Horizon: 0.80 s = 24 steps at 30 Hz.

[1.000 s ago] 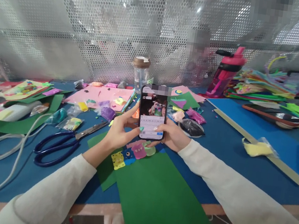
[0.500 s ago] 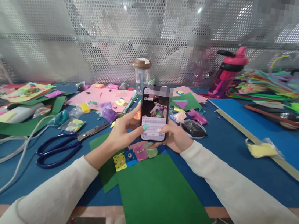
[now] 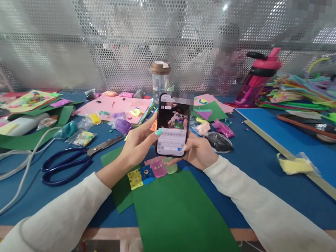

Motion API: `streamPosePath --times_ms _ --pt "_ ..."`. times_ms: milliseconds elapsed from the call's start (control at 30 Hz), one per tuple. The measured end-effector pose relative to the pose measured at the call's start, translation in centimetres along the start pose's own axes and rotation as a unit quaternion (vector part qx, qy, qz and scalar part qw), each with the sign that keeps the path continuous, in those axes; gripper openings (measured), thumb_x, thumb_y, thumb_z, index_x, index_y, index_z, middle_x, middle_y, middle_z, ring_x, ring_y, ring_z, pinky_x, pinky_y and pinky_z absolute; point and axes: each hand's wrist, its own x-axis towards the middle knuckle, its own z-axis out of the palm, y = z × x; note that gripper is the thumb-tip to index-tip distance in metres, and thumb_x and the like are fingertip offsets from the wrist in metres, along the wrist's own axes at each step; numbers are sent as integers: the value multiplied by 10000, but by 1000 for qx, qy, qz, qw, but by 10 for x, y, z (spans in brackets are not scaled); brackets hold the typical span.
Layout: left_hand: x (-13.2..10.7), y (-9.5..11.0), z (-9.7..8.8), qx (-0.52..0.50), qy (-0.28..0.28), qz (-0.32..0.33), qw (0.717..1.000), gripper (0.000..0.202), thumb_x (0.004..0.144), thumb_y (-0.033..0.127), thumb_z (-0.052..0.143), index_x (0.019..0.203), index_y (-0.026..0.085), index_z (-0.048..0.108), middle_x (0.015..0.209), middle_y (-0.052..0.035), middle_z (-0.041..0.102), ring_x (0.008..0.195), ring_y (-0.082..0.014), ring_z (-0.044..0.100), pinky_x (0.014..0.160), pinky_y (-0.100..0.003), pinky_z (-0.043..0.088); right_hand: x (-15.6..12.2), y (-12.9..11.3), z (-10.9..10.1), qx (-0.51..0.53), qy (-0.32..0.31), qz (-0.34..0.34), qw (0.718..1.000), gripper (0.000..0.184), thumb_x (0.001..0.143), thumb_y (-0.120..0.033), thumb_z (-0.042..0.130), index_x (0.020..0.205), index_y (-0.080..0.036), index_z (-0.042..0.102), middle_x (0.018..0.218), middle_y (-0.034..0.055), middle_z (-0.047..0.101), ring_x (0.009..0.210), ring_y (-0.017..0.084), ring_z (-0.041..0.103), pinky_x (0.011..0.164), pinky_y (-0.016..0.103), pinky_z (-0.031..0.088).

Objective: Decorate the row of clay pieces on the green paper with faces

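Observation:
A smartphone [image 3: 171, 133] is held upright between both hands, its screen toward me with a chat, a picture and an on-screen keyboard. My left hand [image 3: 137, 143] grips its left side, with the thumb on the screen's edge near the keyboard. On the right side my right hand [image 3: 200, 152] is closed round the phone, thumb at the lower right corner of the keyboard. Below the phone lies a green paper sheet [image 3: 185, 224] that overhangs the table's front edge. Small clay pieces in yellow [image 3: 135, 179], blue, pink and pale green sit along its top edge.
Blue-handled scissors [image 3: 65, 168] and a white cable [image 3: 22, 180] lie at left. Clay packets, including a purple one [image 3: 123, 127], surround pink paper [image 3: 111, 107]. Behind stand a lidded cup [image 3: 159, 79] and a pink bottle [image 3: 257, 80]. A blue board [image 3: 303, 145] lies right.
My left thumb has drawn back from the keyboard toward the phone's left edge. My right thumb has shifted down to the keyboard's lower right corner.

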Motion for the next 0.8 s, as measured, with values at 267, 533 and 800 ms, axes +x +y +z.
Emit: streamPosePath --times_ms 267,533,800 --pt "1 1 -1 -10 -3 3 1000 465 809 357 502 1252 219 469 902 -29 658 655 -132 559 548 -238 507 -1 -1 4 -19 5 7 1000 822 479 -9 397 1265 -231 306 1096 72 602 805 247 636 530 419 573" --pt "2 2 1 -24 0 -8 1000 490 809 355 504 1269 195 450 761 -24 657 577 -134 560 522 -256 507 0 -2 3 -21 13 7 1000 740 521 -21 396 1232 -215 325 1034 74 618 799 256 640 533 439 567" --pt "2 -1 1 -23 3 -22 999 517 787 334 554 1276 214 437 698 6 646 559 -118 545 513 -237 494 -2 -1 3 -23 4 3 1000 726 507 -13 408 1199 -226 353 1003 54 635 801 242 634 549 422 570"
